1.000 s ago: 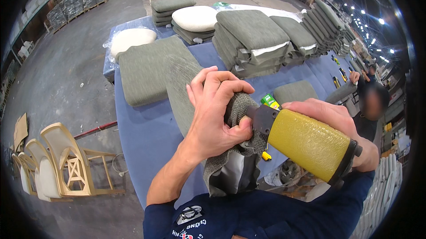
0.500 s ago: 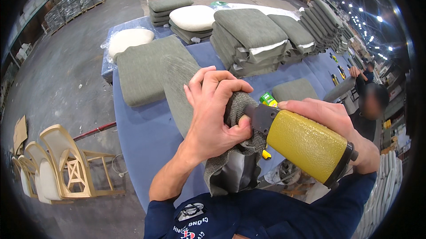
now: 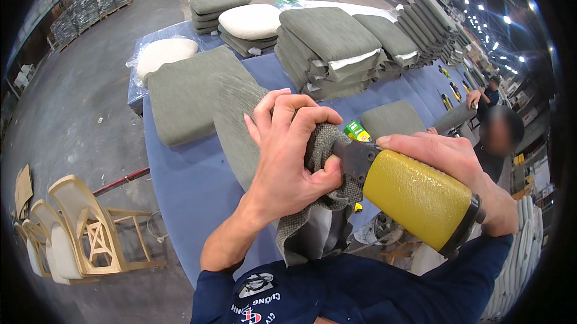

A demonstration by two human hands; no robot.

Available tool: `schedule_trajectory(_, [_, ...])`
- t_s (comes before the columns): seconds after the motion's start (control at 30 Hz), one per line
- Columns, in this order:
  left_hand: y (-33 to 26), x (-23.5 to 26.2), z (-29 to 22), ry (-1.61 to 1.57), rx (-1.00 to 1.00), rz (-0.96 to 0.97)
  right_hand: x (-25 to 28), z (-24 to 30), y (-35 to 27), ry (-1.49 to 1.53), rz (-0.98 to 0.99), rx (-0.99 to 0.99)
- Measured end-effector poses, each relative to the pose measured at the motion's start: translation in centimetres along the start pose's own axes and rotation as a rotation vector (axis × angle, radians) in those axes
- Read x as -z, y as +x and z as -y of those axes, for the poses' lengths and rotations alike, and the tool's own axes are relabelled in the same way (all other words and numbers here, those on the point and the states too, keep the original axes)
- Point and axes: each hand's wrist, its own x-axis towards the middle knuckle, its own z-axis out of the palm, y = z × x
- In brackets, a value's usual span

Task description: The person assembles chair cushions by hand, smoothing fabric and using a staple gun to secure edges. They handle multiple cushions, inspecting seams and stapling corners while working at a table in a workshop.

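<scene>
My left hand (image 3: 288, 155) is closed on a grey-green upholstered seat pad (image 3: 237, 125), with fingers over the top and thumb pressing the gathered fabric at its edge. The loose fabric edge (image 3: 294, 228) hangs below the hand, beside a dark, smooth underside. In my right hand (image 3: 451, 158) is a yellow staple gun (image 3: 415, 198) with a black nose. That nose touches the folded fabric right beside my left thumb; the exact contact spot is hidden. Most of my right fingers are out of sight behind the gun body.
A blue-covered table (image 3: 186, 186) carries a grey-green cushion (image 3: 180, 101), cushion stacks (image 3: 330, 35), white pads (image 3: 249, 21) and a green-yellow box (image 3: 356, 131). Wooden chairs (image 3: 84, 222) stand at left. A co-worker (image 3: 499, 137) handles a cushion at right.
The surroundings have shifted slightly left in the view. My hands, the seat pad and the staple gun keep nearly the same pose. The co-worker's hand shows a little more.
</scene>
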Motion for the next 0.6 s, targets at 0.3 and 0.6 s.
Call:
schedule_trajectory(0.3, [-0.24,0.03,-0.78,0.036,0.013,-0.006,-0.09,0.34,0.09,0.013,-0.01,-0.021])
schedule_trajectory(0.6, [-0.22,0.04,-0.71,0.032,0.018,-0.035,-0.23,-0.12,0.23,-0.027,-0.002,0.008])
